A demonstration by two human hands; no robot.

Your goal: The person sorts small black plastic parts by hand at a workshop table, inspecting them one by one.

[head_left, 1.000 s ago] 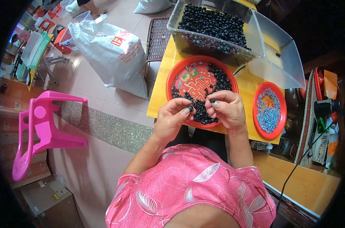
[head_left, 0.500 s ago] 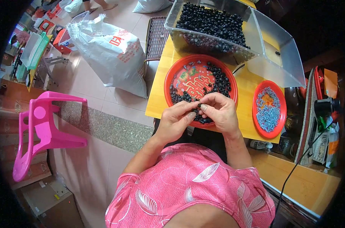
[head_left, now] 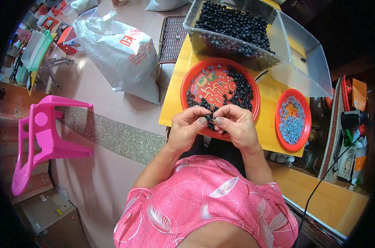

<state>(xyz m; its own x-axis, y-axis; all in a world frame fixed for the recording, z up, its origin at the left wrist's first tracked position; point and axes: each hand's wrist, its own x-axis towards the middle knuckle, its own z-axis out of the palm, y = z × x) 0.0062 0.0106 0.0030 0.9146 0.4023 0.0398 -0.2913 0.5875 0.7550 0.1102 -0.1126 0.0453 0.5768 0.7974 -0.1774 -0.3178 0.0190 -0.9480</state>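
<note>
Over the near rim of a round red tray [head_left: 185, 82], my left hand [head_left: 188, 127] pinches a small black ring-shaped part [head_left: 208, 118] between thumb and forefinger. My right hand [head_left: 239, 128] is closed in a pinch right beside it, thumb and finger pressed together. Whatever sits between the right fingertips is too small to make out. Many more black parts [head_left: 242, 89] lie along the tray's right side and near edge. Several lighter, silvery-looking bits rest among them toward the left and far rim.
A smaller red tray [head_left: 278, 132] of tiny blue-silver pieces [head_left: 293, 126] stands on the yellow table [head_left: 171, 111] at right. Behind is a clear plastic bin [head_left: 237, 62] heaped with black parts. A white sack [head_left: 117, 62] and a pink plastic chair [head_left: 51, 132] are at left.
Both hands have shifted slightly; the fingertips have drawn a little apart, and the black part by my left thumb shows more plainly. The whole view has tilted slightly.
</note>
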